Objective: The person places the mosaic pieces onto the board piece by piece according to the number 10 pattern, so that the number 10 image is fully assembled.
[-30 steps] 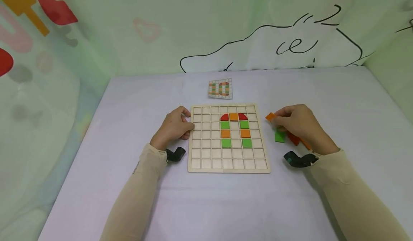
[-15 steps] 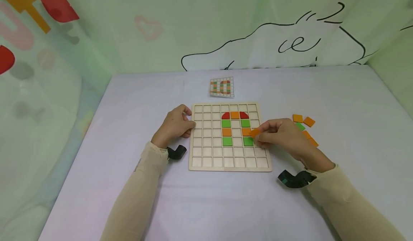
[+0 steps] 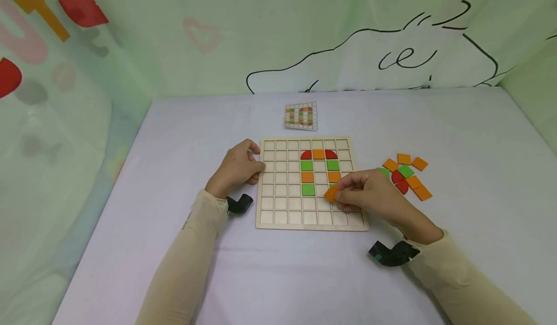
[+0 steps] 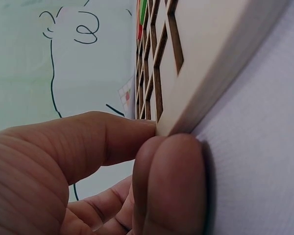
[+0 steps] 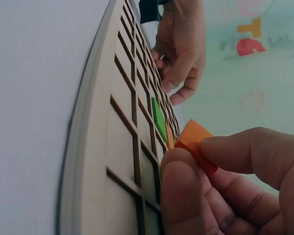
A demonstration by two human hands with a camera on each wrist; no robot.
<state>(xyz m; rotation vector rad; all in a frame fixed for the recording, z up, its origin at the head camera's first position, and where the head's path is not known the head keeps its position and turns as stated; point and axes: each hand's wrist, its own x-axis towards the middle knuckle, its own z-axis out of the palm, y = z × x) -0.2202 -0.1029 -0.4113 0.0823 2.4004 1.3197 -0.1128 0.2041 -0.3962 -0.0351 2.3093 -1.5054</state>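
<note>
A wooden grid board [image 3: 287, 204] lies flat, with orange, green and red pieces set in an arch of its cells. My left hand [image 3: 236, 164] holds the board's left edge; the left wrist view shows the thumb [image 4: 122, 134] over the rim and a fingertip [image 4: 179, 161] against its side. Between thumb and fingers of my right hand [image 3: 370, 189] is an orange square tile [image 3: 330, 193], tilted, close over the board's lower middle. In the right wrist view this orange tile [image 5: 196, 139] is pinched by one side. The right fingers partly cover a green tile in the arch.
Right of the board lies a loose cluster of orange tiles [image 3: 422, 192], green tiles [image 3: 406, 171] and red rounded pieces [image 3: 398, 176]. Behind the board is a small printed card [image 3: 301, 116] with a coloured grid pattern. A printed cloth [image 3: 209, 64] hangs behind the white table.
My right hand has lifted an orange tile from the loose cluster and carried it left over the board, then toward its lower middle. My left hand stays at the edge.
</note>
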